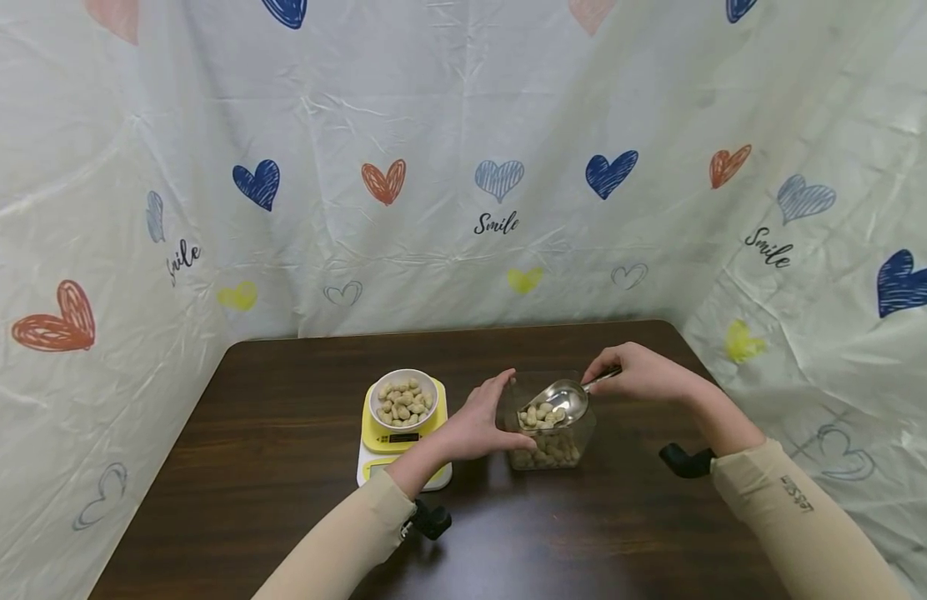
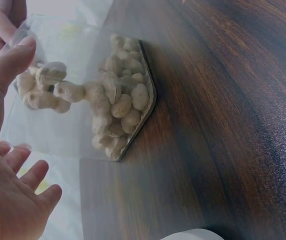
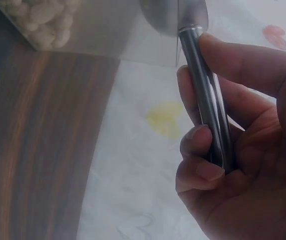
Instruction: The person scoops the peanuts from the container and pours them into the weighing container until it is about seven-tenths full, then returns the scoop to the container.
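Observation:
My right hand grips the handle of a metal scoop, fingers wrapped round it in the right wrist view. The scoop's bowl sits tilted inside the upper part of a clear plastic container and carries several peanuts in their shells. More peanuts lie on the container's bottom. My left hand holds the container from its left side, thumb against the front wall and fingers spread round toward the back corner.
Left of the container stands a yellow and white kitchen scale bearing a white bowl of peanuts. Everything rests on a dark wooden table. A heart-patterned sheet hangs behind the table and along both sides.

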Demonstrator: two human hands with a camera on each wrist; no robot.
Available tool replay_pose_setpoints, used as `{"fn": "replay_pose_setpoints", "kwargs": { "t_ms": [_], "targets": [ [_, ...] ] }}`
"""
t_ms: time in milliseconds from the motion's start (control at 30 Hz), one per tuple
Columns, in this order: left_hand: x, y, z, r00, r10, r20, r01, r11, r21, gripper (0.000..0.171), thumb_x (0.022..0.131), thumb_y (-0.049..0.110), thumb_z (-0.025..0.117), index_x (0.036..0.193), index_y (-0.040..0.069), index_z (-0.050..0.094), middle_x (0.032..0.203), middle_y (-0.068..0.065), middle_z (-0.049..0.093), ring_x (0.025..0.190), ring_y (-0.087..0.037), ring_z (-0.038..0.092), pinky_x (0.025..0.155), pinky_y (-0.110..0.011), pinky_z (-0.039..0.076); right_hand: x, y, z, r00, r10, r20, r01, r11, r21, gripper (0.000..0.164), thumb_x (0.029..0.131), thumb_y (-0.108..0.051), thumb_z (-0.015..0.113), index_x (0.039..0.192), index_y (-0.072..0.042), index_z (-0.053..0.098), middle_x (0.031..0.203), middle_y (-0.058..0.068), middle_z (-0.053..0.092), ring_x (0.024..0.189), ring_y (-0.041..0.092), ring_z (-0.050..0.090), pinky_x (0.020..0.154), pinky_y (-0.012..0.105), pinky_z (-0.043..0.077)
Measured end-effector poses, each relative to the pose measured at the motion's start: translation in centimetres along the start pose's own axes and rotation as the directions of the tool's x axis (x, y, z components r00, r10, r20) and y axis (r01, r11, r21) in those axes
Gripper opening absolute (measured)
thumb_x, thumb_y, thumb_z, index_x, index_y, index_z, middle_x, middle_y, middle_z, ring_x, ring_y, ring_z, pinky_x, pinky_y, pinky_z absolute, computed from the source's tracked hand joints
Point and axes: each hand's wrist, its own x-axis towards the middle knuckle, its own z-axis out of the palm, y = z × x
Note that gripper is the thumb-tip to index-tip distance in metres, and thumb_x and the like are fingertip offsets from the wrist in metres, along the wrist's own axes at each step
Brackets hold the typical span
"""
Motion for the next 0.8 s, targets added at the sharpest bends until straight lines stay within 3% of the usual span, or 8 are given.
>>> {"fn": "replay_pose_setpoints", "kwargs": {
  "t_ms": [567, 800],
  "targets": [
    [0.00, -0.30, 0.08, 1.000, -0.002, 0.012, 0.001, 1.000, 0.008, 0.112, 0.082, 0.053, 0.083, 0.165, 0.026, 0.013, 0.160, 0.000, 0.034, 0.150, -0.027, 0.025, 0.114, -0.051, 0.033, -0.70, -0.40, -0.92, 1.000, -0.014, -0.011, 0.014, 0.999, 0.035, 0.017, 0.094, -0.027, 0.077, 0.107, -0.017, 0.078, 0.115, 0.002, 0.071, 0.104, 0.021, 0.064, 0.082, 0.041, 0.051],
    [0.00, -0.38, 0.07, 1.000, -0.001, 0.016, 0.001, 1.000, 0.008, 0.113, 0.082, 0.056, 0.082, 0.165, 0.027, 0.013, 0.160, 0.001, 0.033, 0.151, -0.027, 0.024, 0.115, -0.051, 0.032, -0.61, -0.03, -0.99, 1.000, -0.008, -0.018, 0.008, 1.000, 0.004, 0.014, 0.093, -0.029, 0.077, 0.104, -0.020, 0.078, 0.112, -0.001, 0.072, 0.102, 0.018, 0.064, 0.082, 0.039, 0.051]
  ]
}}
